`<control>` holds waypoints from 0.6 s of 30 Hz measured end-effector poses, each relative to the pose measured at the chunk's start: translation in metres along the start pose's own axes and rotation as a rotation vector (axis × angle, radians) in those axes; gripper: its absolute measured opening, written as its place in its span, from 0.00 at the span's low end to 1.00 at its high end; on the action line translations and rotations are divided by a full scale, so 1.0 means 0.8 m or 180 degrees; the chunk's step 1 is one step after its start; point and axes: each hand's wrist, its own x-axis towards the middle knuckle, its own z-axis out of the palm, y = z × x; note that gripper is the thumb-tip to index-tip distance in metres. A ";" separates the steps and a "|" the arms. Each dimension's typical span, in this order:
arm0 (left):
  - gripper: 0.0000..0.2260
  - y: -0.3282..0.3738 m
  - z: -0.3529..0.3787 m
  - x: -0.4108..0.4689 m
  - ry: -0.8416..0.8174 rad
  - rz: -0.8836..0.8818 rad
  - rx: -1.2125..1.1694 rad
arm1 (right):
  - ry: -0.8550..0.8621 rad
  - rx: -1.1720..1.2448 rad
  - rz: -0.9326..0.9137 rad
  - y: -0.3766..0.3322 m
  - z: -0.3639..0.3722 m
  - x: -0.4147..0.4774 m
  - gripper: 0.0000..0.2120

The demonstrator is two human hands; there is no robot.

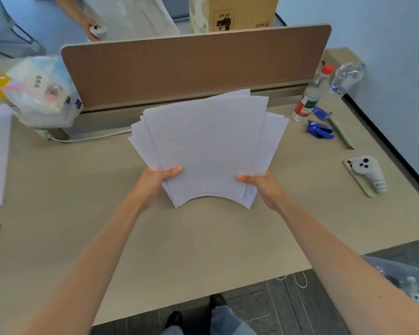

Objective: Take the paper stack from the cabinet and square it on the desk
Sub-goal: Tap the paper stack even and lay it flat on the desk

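Paper stack (207, 146) of loose white sheets, fanned and uneven, held upright above the pale wood-grain surface (203, 238), lower edge seemingly just off it or barely touching. Left hand (155, 181) clamped on the lower left corner, right hand (261, 183) on the lower right, fingers of both closed on the sheets, thumbs in front. Best squared by loosening the grip a little, tapping the bottom edge down, then turning to tap a side edge. Plenty of bare room beneath and toward the near edge. Brown divider panel (194, 66) close behind; clear plastic bottle with a red cap (312, 93) and blue wrappers (321, 129) well to the right, white controller (369, 172) farther right.
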 end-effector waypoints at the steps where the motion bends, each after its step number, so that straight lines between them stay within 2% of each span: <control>1: 0.22 -0.003 0.003 -0.002 0.0008 0.0000 0.0017 | -0.0016 -0.0025 0.0004 0.001 -0.002 0.003 0.22; 5: 0.18 -0.016 0.021 -0.008 0.0034 0.0059 -0.0053 | -0.0118 0.0031 0.0018 0.006 0.004 0.008 0.19; 9: 0.21 -0.010 0.026 -0.010 -0.0066 0.0136 0.0077 | -0.0301 -0.0105 -0.0102 -0.010 -0.001 0.009 0.22; 13: 0.27 0.005 0.015 -0.019 -0.0388 0.0044 0.0423 | -0.0857 -0.0316 -0.0122 -0.031 -0.016 0.008 0.25; 18: 0.22 0.026 0.005 -0.026 -0.0605 -0.0096 0.0640 | -0.1419 -0.0587 -0.0017 -0.050 -0.028 0.002 0.26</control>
